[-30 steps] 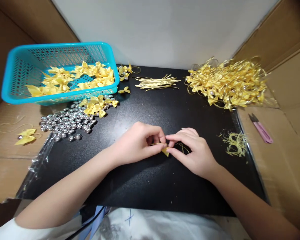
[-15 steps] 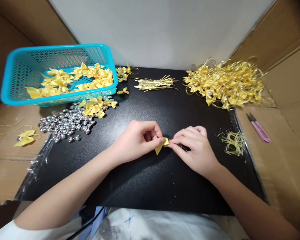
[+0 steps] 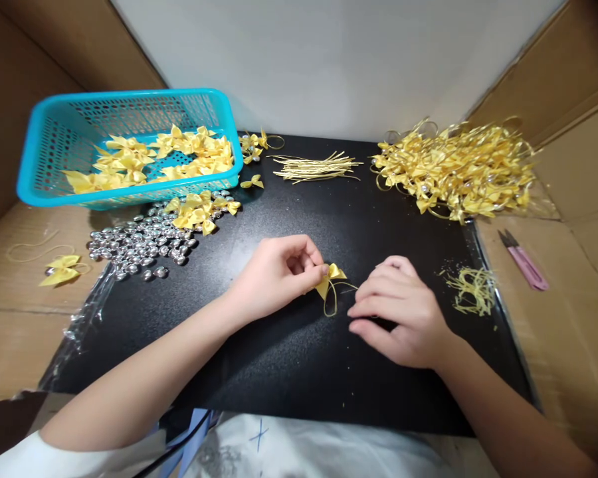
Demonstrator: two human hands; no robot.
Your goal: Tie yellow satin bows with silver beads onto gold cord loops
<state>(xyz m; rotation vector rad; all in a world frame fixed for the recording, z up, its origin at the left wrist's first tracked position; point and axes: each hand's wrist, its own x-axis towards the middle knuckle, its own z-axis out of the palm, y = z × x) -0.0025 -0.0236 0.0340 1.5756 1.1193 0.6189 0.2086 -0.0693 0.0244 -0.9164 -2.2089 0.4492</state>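
Note:
My left hand [image 3: 289,269] is closed in a pinch between thumb and forefinger on a yellow ribbon bow [image 3: 335,271], held just above the black tabletop. From the bow a thin gold cord [image 3: 331,314] hangs in a loose loop, and a strand of it runs right toward my other hand. My right hand [image 3: 398,312] hovers a little to the right of the bow, fingers bent, with thumb and forefinger tips slightly apart. Part of the cord is hidden behind its fingers.
A blue basket [image 3: 129,198] of yellow bows stands back left, with silver beads [image 3: 139,242] before it. Cut gold cords [image 3: 316,167] lie at the back. Finished-looking bows [image 3: 453,169] are heaped back right, near cord scraps [image 3: 472,290] and pink-handled snips [image 3: 525,262].
My right hand has moved off the bow, rightward and slightly down, and its fingertips have parted. A loop of cord now shows below the bow. My left hand keeps its pinch.

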